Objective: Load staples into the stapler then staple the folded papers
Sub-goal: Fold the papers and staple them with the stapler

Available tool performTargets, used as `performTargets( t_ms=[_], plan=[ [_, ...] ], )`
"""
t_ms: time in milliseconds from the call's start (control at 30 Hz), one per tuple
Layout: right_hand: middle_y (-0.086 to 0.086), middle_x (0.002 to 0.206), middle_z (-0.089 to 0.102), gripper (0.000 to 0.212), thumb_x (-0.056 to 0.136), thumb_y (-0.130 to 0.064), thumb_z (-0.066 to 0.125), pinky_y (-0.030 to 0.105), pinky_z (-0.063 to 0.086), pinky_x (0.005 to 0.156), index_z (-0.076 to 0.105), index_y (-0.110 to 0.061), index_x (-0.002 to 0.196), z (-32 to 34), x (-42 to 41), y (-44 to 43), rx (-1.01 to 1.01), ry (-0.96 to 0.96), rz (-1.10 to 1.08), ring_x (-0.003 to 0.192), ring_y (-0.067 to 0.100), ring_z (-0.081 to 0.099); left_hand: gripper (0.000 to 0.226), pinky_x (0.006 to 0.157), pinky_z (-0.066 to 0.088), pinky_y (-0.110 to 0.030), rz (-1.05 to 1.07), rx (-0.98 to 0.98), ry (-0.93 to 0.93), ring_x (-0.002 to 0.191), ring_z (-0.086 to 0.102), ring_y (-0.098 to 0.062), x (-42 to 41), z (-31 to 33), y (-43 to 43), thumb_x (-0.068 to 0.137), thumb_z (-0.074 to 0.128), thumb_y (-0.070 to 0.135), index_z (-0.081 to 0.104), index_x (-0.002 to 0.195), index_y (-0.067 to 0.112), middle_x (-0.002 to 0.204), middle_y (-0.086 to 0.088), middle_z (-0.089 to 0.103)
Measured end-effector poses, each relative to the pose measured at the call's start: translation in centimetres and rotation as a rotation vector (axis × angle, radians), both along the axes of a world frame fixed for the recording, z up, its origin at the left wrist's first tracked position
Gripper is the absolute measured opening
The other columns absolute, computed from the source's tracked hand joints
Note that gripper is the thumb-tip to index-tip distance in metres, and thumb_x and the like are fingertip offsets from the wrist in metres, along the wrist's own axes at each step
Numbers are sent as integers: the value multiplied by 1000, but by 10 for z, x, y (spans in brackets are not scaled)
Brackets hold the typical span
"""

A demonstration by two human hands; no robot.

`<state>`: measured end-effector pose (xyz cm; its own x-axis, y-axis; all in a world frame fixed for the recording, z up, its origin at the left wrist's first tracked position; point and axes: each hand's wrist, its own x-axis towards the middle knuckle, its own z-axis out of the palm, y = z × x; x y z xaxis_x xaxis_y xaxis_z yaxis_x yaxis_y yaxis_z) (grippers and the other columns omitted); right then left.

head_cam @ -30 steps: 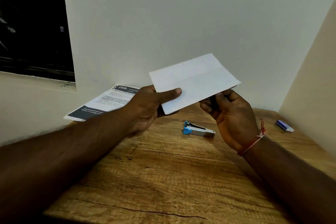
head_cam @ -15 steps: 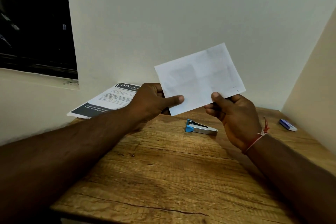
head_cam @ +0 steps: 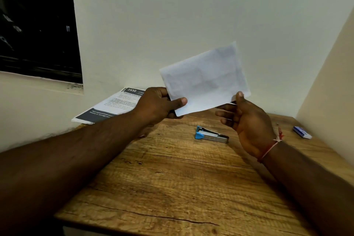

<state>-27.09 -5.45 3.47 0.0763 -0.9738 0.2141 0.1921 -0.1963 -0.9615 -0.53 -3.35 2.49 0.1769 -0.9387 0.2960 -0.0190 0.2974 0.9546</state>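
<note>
Folded paper (head_cam: 205, 80): held in air above table (head_cam: 172, 188), tilted. Left hand (head_cam: 159, 104) pinches lower left corner, thumb on front. Right hand (head_cam: 247, 120) grips lower right corner, other fingers spread. Stapler (head_cam: 211, 137): flat on table below paper. Staple box (head_cam: 302, 132): far right. Printed sheets (head_cam: 113, 105): far left.

A person holds a folded white paper (head_cam: 205, 78) in the air above a wooden table (head_cam: 172, 188), the left hand (head_cam: 159, 104) pinching its lower left corner and the right hand (head_cam: 247, 122) touching its lower right edge with the thumb. A blue-and-silver stapler (head_cam: 210, 137) lies below the paper. Printed sheets (head_cam: 111, 107) rest left of the stapler, a small blue box (head_cam: 302, 132) to its right.
</note>
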Motion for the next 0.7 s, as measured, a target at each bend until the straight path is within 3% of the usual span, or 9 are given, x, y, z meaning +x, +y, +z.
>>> performTargets(
  t_ms=[33, 133, 200, 233, 367, 467, 567, 700],
  plan=[
    [8, 112, 84, 45, 103, -55, 63, 43, 59, 90, 71, -15, 121, 0, -3, 0, -25, 123, 39, 110, 33, 79, 38, 65, 66, -27, 6, -6, 8, 80, 85, -23, 3, -1, -1, 94, 91, 10, 81, 129, -1, 117, -14, 87],
    [-11, 115, 81, 54, 81, -61, 83, 20, 54, 85, 75, -33, 127, -9, -6, 5, -152, 705, 161, 115, 10, 73, 37, 68, 69, -31, 48, -16, 12, 89, 87, -29, 8, -2, -3, 93, 91, 10, 82, 128, 1, 114, -11, 87],
    [-18, 117, 74, 48, 78, -58, 93, 19, 50, 85, 80, -39, 120, -18, -3, 4, -293, 1051, 158, 110, 1, 68, 36, 71, 70, -33, 58, -32, 13, 93, 87, -27, 8, -2, -3, 94, 91, 10, 82, 127, 3, 111, -9, 88],
    [-19, 117, 73, 42, 79, -57, 93, 23, 51, 87, 82, -40, 116, -20, -1, 2, -349, 1127, 137, 108, 1, 66, 35, 71, 70, -32, 59, -40, 15, 95, 88, -25, 8, -2, -2, 94, 91, 11, 82, 127, 3, 111, -8, 89],
    [-15, 107, 78, 21, 89, -44, 90, 25, 51, 83, 83, -36, 107, -23, 5, 2, -359, 1073, 88, 99, 2, 70, 36, 76, 71, -35, 54, -66, 16, 97, 87, -23, 5, -2, 1, 96, 89, 11, 81, 130, 3, 115, -9, 88],
    [-3, 97, 84, 9, 98, -32, 83, 27, 55, 76, 82, -28, 106, -24, 14, 12, -226, 704, 145, 82, 11, 74, 34, 82, 71, -42, 30, -103, -7, 103, 87, -28, 3, -3, 3, 97, 89, 12, 81, 129, 5, 116, -9, 88],
    [5, 107, 86, 18, 101, -26, 79, 25, 60, 76, 80, -18, 116, -19, 22, 19, -188, 541, 145, 89, 21, 77, 32, 78, 69, -34, 30, -140, -53, 99, 87, -23, 0, -2, 8, 97, 89, 14, 82, 128, 6, 114, -7, 89],
    [4, 111, 86, 25, 100, -24, 77, 31, 62, 86, 78, -12, 122, -14, 23, 25, -104, 407, 176, 94, 15, 79, 30, 80, 71, -37, 69, -174, -114, 98, 87, -19, -3, 0, 11, 96, 91, 17, 83, 123, 6, 112, -4, 89]
  ],
)
